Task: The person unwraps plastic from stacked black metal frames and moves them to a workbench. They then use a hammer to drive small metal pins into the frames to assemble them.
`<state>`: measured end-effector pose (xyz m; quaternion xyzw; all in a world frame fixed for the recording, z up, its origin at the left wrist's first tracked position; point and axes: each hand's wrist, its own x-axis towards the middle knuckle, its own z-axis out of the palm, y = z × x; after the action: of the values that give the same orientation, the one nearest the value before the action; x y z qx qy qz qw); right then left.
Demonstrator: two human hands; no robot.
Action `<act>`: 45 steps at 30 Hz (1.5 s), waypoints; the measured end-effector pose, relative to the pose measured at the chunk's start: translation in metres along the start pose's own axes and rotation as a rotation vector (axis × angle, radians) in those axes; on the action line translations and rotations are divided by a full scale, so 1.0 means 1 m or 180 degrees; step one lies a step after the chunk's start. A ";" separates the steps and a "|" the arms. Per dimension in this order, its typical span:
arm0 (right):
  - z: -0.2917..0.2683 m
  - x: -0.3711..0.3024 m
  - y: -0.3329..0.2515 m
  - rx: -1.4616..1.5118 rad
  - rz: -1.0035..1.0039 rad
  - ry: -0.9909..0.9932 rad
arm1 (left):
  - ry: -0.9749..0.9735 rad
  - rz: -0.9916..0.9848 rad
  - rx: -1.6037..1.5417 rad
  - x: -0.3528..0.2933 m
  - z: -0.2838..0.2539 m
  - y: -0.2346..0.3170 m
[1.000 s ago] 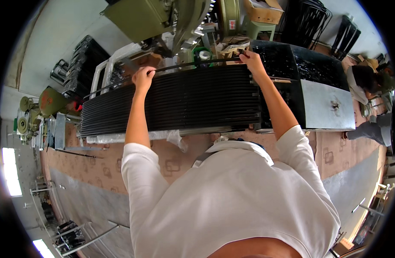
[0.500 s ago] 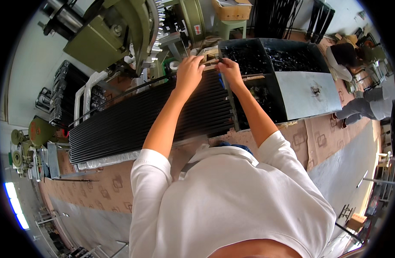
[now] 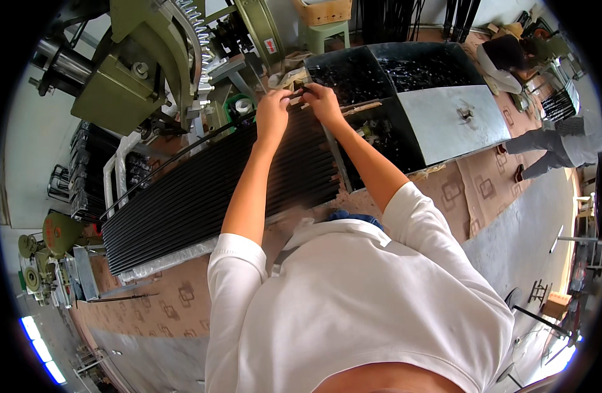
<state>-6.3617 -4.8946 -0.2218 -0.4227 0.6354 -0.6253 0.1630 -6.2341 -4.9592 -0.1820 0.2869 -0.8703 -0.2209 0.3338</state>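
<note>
1. Workshop floor, green machine (image 3: 137,72) behind the worktop.
2. Left hand (image 3: 273,114) and right hand (image 3: 322,98) pinch a thin black rod (image 3: 300,93) above the ribbed black rack (image 3: 209,190).
3. Seating step, apparently; next needs careful alignment.

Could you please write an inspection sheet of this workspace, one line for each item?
Surface: patterned brown floor mat under the work.
Job's things: long bed of black rods; a thin black rod between both hands.
Clutter: divided bin of small black parts, grey cover plate.
Grippers: left hand and right hand pinch the rod at the bed's far edge.
Cables: nothing seen.
Surroundings: green machine with toothed wheel; another person crouching.
</note>
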 end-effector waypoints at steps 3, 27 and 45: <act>0.004 -0.006 -0.012 0.0016 0.0038 0.0111 | 0.0003 0.0038 0.0025 0.000 -0.001 -0.002; -0.156 -0.105 0.024 0.1272 0.4146 -0.1436 | -0.0063 0.0095 -0.0050 0.007 0.004 0.008; -0.074 -0.098 -0.085 0.1144 0.1599 -0.0357 | -0.0009 0.0050 -0.0006 0.006 0.003 0.007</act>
<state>-6.3302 -4.7612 -0.1621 -0.2508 0.5893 -0.6434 0.4193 -6.2422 -4.9575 -0.1775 0.2795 -0.8728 -0.2195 0.3346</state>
